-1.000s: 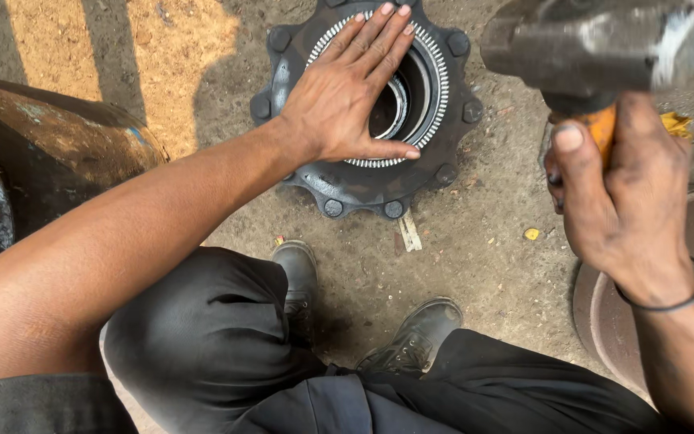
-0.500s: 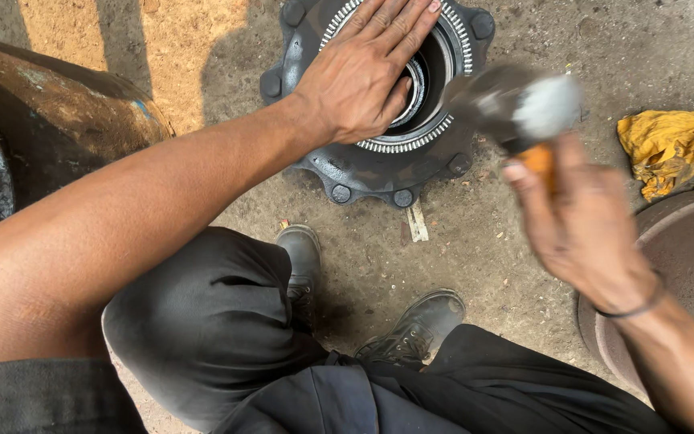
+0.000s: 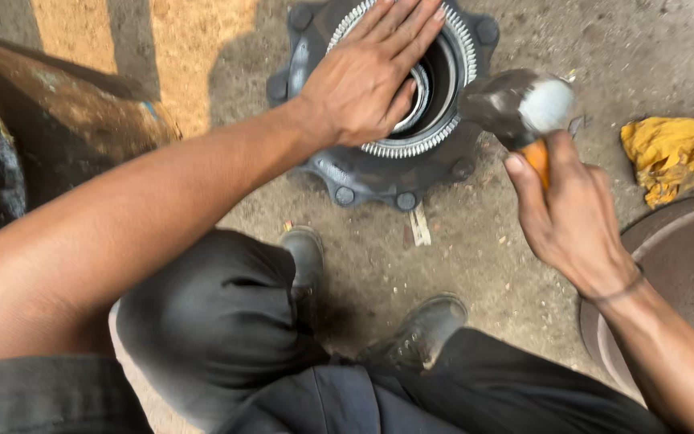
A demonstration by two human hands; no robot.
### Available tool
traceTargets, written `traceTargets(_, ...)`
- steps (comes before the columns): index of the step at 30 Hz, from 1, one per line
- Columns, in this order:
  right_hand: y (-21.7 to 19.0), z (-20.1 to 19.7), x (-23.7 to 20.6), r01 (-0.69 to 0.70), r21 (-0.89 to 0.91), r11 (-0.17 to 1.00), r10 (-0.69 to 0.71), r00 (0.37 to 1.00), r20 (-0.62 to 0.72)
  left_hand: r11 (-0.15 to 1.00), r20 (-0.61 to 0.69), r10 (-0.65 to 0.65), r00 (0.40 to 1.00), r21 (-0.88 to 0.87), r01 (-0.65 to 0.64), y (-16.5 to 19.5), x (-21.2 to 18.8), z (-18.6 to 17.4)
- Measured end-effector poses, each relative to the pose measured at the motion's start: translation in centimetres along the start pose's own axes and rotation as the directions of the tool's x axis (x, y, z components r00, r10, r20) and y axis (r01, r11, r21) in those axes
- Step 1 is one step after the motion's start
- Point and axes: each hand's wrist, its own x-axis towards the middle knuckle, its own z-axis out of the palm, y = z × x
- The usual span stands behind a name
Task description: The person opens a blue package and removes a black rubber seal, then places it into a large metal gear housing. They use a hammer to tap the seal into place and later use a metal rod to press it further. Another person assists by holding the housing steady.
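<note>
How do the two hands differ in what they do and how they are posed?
The left hand lies flat, fingers spread, on the wheel hub; the right hand is closed around a hammer handle. The left rests on the hub, the right stays beside it. Both are bare.

Floor (image 3: 652, 48): rough grey concrete, gritty, scattered small debris. Strip of sunlit orange-tan ground (image 3: 178, 48) at the top left, hard shadow bands across it. Rusty curved metal body (image 3: 58, 120) along the left edge, mostly in shade. Crumpled yellow rag (image 3: 672, 157) on the floor near the right edge. Round rusty drum (image 3: 684, 273) just below it, cut off by the frame. Daylight, no walls visible.
</note>
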Motion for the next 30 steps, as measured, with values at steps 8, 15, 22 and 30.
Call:
traceTargets(8, -6.8, -4.4, -2.6, 0.337, 0.062, 0.94, -0.317, 0.924, -0.214, 0.999, 0.005, -0.042, 0.999, -0.002, 0.042, -0.4, -0.4, 1.2)
traceTargets(15, -5.1, 0.6, 0.4, 0.072, -0.054, 0.996, -0.063, 0.985, 0.158, 0.999, -0.045, 0.012, 0.999, 0.039, -0.01, -0.5, 0.0, 0.9)
traceTargets(22, 1.2, -1.0, -4.0, 0.452, -0.75, 0.483, -0.468, 0.857, 0.216, 0.999, 0.006, -0.04, 0.999, 0.018, 0.04, -0.4, -0.3, 1.9)
traceTargets(30, -1.0, 2.4, -0.6, -0.007, -0.159, 0.987, 0.032, 0.987, 0.155, 0.998, 0.003, 0.008, 1.0, 0.057, -0.008, -0.1, 0.4, -0.5)
